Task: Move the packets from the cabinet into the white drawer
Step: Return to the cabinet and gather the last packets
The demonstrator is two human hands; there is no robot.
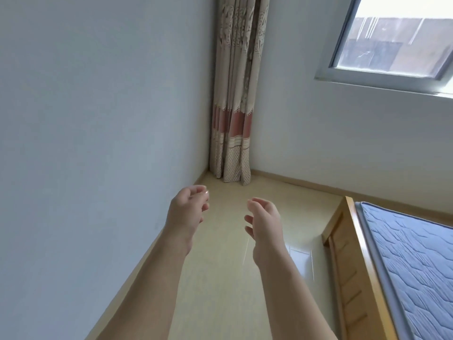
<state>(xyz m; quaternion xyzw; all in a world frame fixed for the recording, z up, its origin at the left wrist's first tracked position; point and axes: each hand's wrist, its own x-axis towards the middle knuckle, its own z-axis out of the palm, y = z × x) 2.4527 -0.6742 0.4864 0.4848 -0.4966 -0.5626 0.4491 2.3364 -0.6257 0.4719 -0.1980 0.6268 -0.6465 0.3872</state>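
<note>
Hanging loosely curled above glossy floor (220, 241): left hand (185, 212), right hand (264, 224).

The curtain (234, 94) runs out past the top edge, its upper part cut off; the window (382, 72) is cropped by the top and right edges, and what lies beyond its glass is only a blur of grey and brown shapes; the bed (349, 253) leaves by the right and bottom edges, one corner showing; both forearms are cut at the bottom edge; the left hand (183, 212) and right hand (267, 227) turn their palms out of sight, the curled fingers (199, 191) partly covering one another.
</note>
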